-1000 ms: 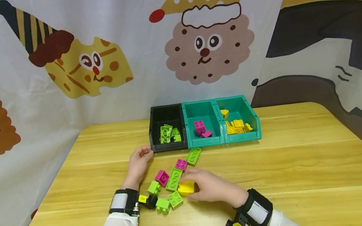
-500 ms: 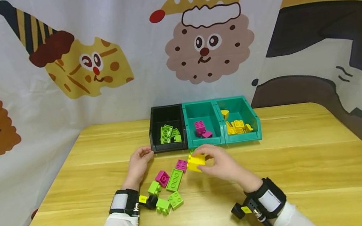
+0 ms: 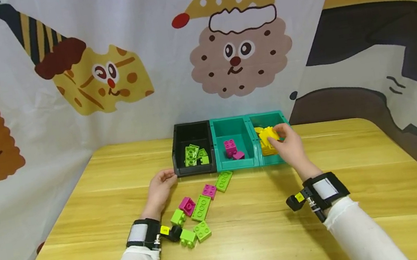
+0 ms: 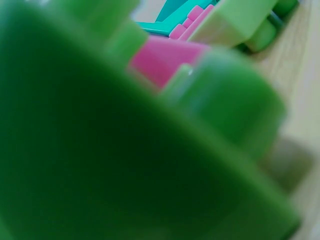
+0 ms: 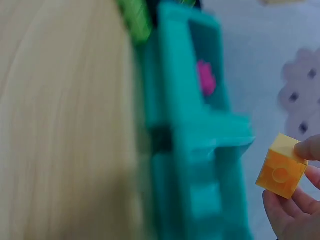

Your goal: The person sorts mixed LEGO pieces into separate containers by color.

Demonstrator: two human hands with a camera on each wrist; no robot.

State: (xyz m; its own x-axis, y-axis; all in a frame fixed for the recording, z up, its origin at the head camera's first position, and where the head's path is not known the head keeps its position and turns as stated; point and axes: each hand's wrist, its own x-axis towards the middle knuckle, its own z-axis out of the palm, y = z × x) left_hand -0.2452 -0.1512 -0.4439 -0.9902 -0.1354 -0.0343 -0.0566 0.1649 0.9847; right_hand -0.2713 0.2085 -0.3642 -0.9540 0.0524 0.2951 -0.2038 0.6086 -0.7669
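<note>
My right hand point(image 3: 293, 146) pinches a yellow toy building brick point(image 3: 267, 134) between thumb and fingers, over the right teal bin point(image 3: 269, 117). Seen from the right wrist, the brick point(image 5: 280, 172) has its hollow underside facing the camera, beyond the bin's rim. My left hand point(image 3: 159, 191) rests on the table with relaxed fingers, fingertips at the front left corner of the black bin point(image 3: 198, 170). It holds no brick. Most of the left wrist view is filled by a blurred green brick point(image 4: 115, 150) right before the lens; the left hand is outside that view.
Green bricks lie in the black bin, magenta ones in the middle teal bin point(image 3: 231, 127), yellow ones in the right bin. Loose on the wooden table point(image 3: 257, 239) are several green bricks point(image 3: 201, 208) and two magenta bricks point(image 3: 187, 206). A printed cloth point(image 3: 173, 108) hangs behind.
My right hand has lifted the yellow brick from the pile and carried it right and away from me to the right teal bin. The left hand has stayed in place.
</note>
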